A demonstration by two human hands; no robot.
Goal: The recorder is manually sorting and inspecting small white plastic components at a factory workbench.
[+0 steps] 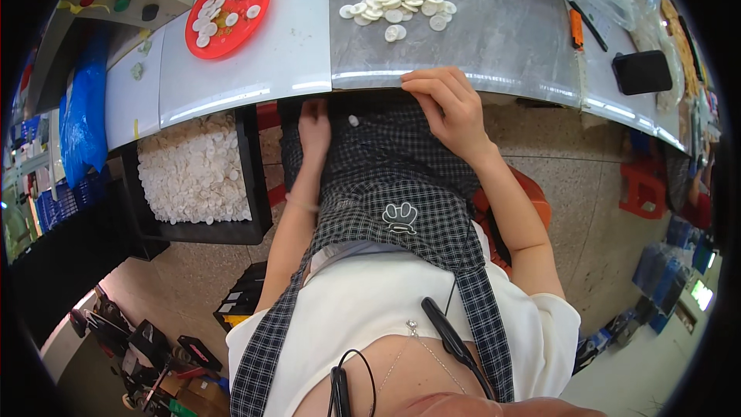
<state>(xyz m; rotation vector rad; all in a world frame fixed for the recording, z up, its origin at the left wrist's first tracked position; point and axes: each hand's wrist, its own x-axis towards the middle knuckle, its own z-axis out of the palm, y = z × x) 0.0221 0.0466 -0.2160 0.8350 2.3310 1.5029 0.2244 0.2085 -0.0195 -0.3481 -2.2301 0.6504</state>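
Observation:
My right hand (451,108) is at the front edge of the grey work surface (463,50), its fingers bent over the rim and the thumb apart from them. Nothing shows between its fingers. Just below the table edge, over my lap, is my left hand (314,133); its fingertips are in shadow, so what they hold, if anything, is hidden. A single white disc (353,120) shows against my dark checked apron (370,154), close to the left hand. Farther back on the table lies a loose heap of round white discs (397,4).
On the left, a red plate (258,19) bears several white discs. Below it stands a black bin (258,185) full of white pieces (193,174). An orange-handled cutter (576,29) and a black phone-like slab (642,72) lie at the right. A blue bag (83,120) hangs far left.

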